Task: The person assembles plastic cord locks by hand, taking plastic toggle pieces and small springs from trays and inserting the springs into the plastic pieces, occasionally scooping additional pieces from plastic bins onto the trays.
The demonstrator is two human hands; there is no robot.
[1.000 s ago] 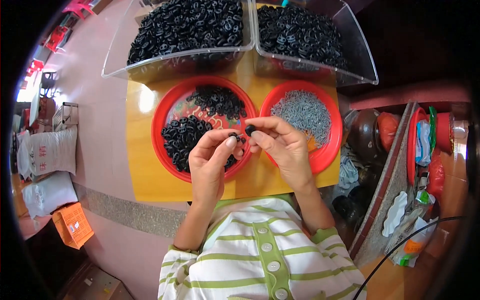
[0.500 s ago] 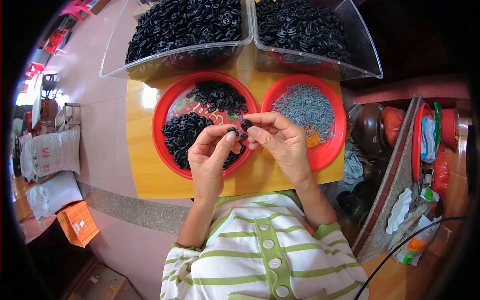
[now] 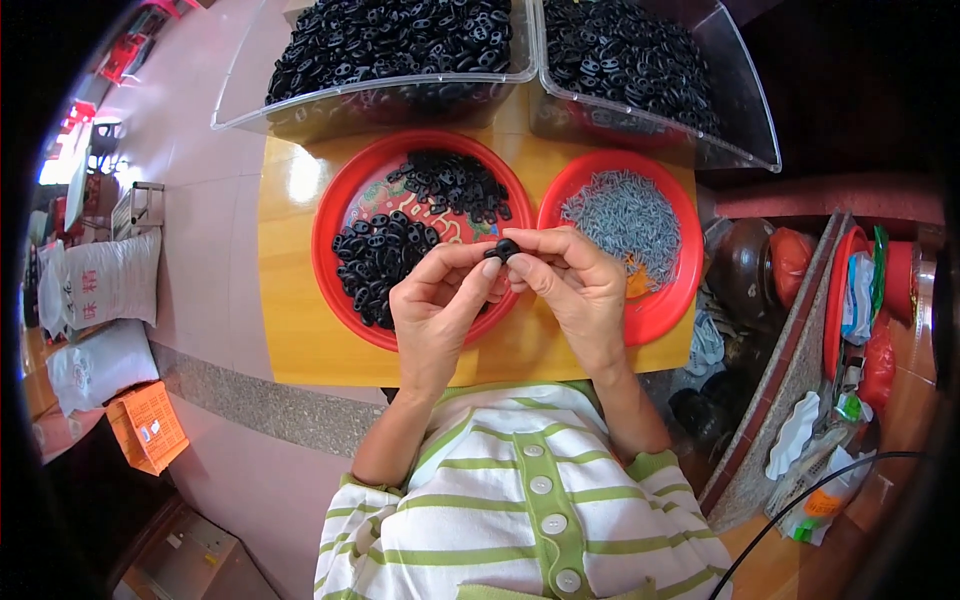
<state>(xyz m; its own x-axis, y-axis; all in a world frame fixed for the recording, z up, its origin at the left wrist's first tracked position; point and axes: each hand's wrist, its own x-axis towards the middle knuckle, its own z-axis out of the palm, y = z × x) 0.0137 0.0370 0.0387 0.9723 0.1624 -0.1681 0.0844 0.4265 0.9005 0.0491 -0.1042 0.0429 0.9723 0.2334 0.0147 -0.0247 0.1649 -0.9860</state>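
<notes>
Over the right edge of a round red tray (image 3: pixel 322 275), my left hand (image 3: pixel 438 305) and my right hand (image 3: pixel 575 300) meet fingertip to fingertip. Each pinches a small black plastic cord lock part (image 3: pixel 507 248), and the two parts touch. Whether a spring sits between them is hidden. Two piles lie in the tray: two-holed oval black parts (image 3: pixel 380 255) nearer me, and smaller black parts (image 3: pixel 455 185) farther back. To the right, a second red tray (image 3: pixel 686 290) holds many small grey metal springs (image 3: pixel 625 220) and something orange.
Two clear plastic bins (image 3: pixel 375 100) (image 3: pixel 660 125), heaped with black parts, stand at the far side of the yellow table (image 3: pixel 290 340). White sacks (image 3: pixel 115 285) and an orange box (image 3: pixel 148 428) are on the left. Jars (image 3: pixel 740 265) and bags crowd the right side.
My hands have come together, bringing the two black parts into contact; before, a small gap lay between them. The whole view has shifted slightly.
</notes>
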